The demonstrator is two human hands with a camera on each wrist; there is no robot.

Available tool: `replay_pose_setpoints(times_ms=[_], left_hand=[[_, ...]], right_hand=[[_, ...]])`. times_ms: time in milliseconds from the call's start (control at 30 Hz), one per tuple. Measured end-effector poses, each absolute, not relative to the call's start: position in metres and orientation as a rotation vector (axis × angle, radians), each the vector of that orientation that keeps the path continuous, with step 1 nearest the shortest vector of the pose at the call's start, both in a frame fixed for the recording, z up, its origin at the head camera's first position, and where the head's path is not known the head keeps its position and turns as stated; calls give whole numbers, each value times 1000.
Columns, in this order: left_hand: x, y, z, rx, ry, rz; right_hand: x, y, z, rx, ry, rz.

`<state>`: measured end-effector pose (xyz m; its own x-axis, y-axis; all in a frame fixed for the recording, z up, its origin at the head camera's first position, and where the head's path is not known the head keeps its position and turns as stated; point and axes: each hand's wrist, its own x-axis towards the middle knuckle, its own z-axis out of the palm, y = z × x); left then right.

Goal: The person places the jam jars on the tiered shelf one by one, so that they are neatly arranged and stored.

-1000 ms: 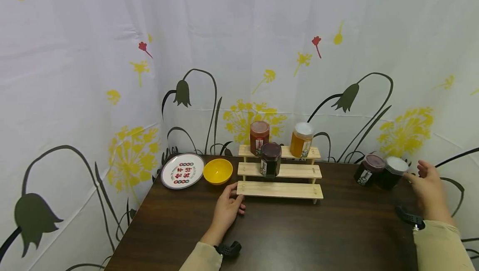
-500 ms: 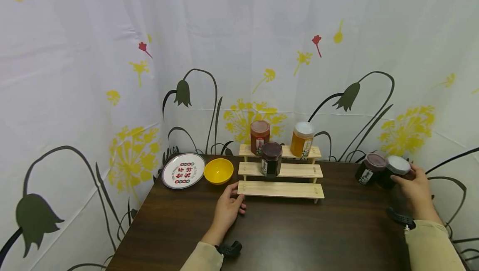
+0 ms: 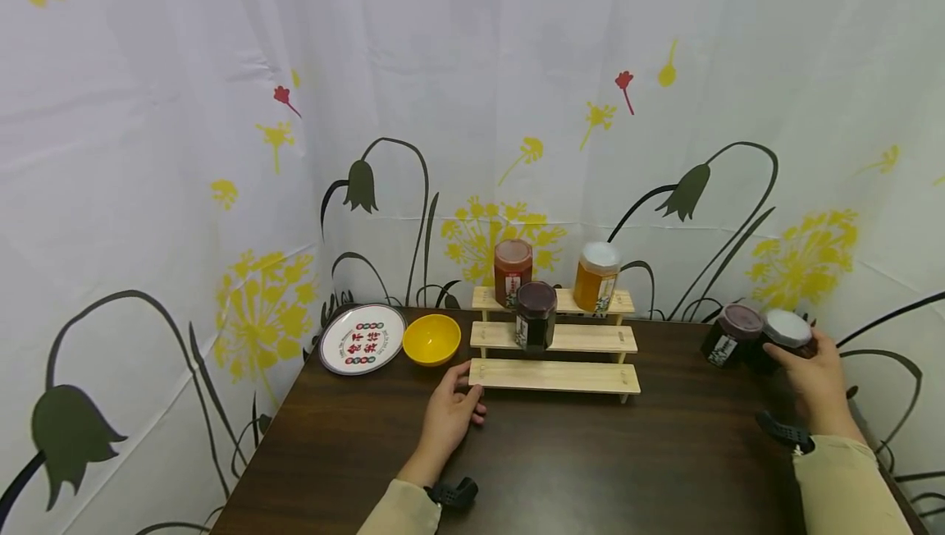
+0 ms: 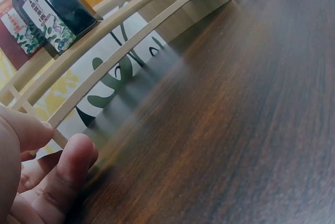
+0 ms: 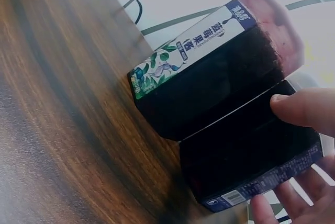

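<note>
My left hand (image 3: 447, 413) holds the left end of the lowest step of a three-tier wooden display stand (image 3: 554, 375); in the left wrist view a thumb and finger (image 4: 73, 164) sit at that corner. At the right, my right hand (image 3: 815, 375) grips a dark jam jar with a white lid (image 3: 787, 328), thumb on one side and fingers on the other. That jar stands on the table, touching a second dark jar with a purplish lid (image 3: 731, 334), whose label (image 5: 209, 41) faces the right wrist camera.
On the stand's top tier are a reddish jar (image 3: 512, 274) and an amber jar (image 3: 596, 276); a dark jar (image 3: 535, 317) occupies the middle tier. A white plate (image 3: 384, 334) and yellow bowl (image 3: 431, 340) lie left of the stand. A printed curtain (image 3: 443, 67) hangs behind the table.
My right hand has moved left from beside the white-lidded jar and closed its fingers around it. The left hand has stayed at the stand's end.
</note>
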<state>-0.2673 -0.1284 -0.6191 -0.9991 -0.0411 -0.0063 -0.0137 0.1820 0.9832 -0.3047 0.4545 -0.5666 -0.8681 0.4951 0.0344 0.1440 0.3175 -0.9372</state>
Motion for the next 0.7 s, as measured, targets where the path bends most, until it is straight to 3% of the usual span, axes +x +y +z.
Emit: replay_pose_setpoints(times_ms=[333,700], left_hand=[[-265,-129,-618,47,-2388,-2001],[-266,-128,-618,45,-2390,-1990]], right_hand=[[-301,445,-570,-796,-2225,1608],[-301,430,-575,-848,-2065,1672]])
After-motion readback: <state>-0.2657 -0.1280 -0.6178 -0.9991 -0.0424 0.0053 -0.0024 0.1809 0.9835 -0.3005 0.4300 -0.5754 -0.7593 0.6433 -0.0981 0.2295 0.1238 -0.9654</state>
